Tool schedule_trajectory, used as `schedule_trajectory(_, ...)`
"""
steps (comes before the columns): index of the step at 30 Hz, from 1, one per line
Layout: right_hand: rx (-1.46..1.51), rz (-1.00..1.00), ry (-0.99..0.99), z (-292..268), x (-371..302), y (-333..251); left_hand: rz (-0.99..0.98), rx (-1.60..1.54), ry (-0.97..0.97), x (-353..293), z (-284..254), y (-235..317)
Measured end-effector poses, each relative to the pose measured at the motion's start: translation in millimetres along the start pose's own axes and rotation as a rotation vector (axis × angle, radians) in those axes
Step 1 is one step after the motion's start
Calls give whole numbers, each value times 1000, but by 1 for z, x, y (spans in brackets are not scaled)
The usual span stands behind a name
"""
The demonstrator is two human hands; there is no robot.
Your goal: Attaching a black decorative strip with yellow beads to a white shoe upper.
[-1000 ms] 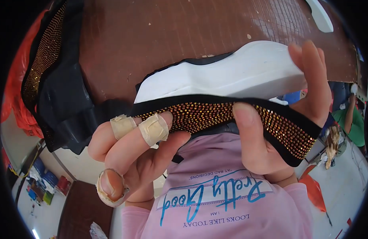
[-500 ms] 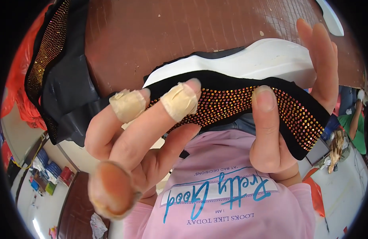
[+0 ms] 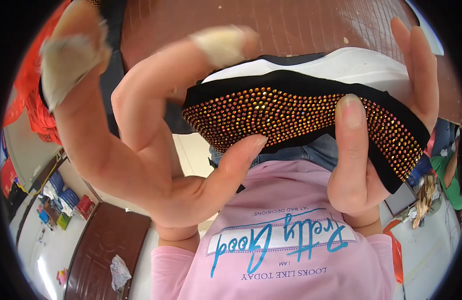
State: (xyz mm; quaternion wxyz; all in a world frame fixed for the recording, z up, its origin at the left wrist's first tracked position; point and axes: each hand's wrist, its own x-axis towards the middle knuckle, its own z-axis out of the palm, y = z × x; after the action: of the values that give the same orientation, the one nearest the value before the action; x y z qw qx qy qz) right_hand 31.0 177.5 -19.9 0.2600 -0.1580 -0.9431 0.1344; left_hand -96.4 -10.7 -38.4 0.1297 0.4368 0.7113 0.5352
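A black fabric strip studded with orange-gold rhinestones is stretched between my two hands, above my lap. My right hand grips its right part, thumb flat on the stones, most fingers behind and two sticking up. At the left end, the thumb of my left hand rests on the strip's lower front, and part of the hand lies behind it. Two left fingers wrapped in tan tape are lifted off the strip and spread; one is blurred. Behind the strip lies a long glossy white curved piece, perhaps a shoe sole, with black material along its far edge.
A brown table with a cracked-leather pattern lies beyond my hands. At the left hang a red plastic bag and another rhinestone piece, mostly hidden. A second white piece is at the far right. A person in green shows at the right edge.
My left taped fingers have lifted off the strip and swung up and left, uncovering its left end. The strip and right hand have shifted slightly right.
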Motion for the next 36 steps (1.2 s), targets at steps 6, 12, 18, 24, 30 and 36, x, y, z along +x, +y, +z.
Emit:
schedule_trajectory(6,-85,-63,17,2,4,-21,-107,-253,91,-3,5,-8)
schedule_trajectory(12,-151,-101,6,2,-5,-42,-158,-449,168,-11,3,-17)
schedule_trajectory(18,-18,53,-20,-9,-7,-79,-103,-464,151,-9,-4,-24)
schedule_trajectory(24,166,201,-8,-20,-8,-86,-76,-494,153,-7,1,-19)
schedule_trajectory(30,121,214,-28,-35,-7,-67,-82,-471,114,-4,4,-15)
schedule_trajectory(36,58,66,99,-15,-11,-46,-54,-477,137,-2,8,-17)
